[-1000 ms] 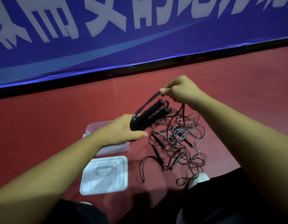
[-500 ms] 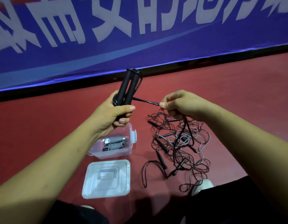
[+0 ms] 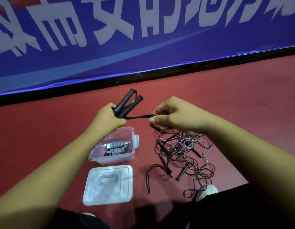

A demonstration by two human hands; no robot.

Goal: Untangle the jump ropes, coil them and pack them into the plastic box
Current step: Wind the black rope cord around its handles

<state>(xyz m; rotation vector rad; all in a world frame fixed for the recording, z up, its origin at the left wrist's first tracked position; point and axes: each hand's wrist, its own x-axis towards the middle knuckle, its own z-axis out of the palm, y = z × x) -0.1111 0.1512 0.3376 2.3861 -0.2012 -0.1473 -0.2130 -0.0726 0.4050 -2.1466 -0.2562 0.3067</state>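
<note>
Two black handles (image 3: 126,104) of one jump rope are side by side, tilted up and away, and gripped at their lower ends by the left hand (image 3: 107,119). Its black cord (image 3: 138,116) runs nearly level from the handles to the right hand (image 3: 173,114), which pinches it.

The tangled ropes (image 3: 181,152) lie in a loose heap on the floor (image 3: 44,138), right of the box; they have slim black handles and dark and grey cords crossed over each other.

The plastic box (image 3: 110,160) is translucent, open and upright. It holds two coiled ropes (image 3: 117,147) wound in grey cord, lying side by side.

The lid (image 3: 108,185) lies flat just in front of the box, handle side up.
</note>
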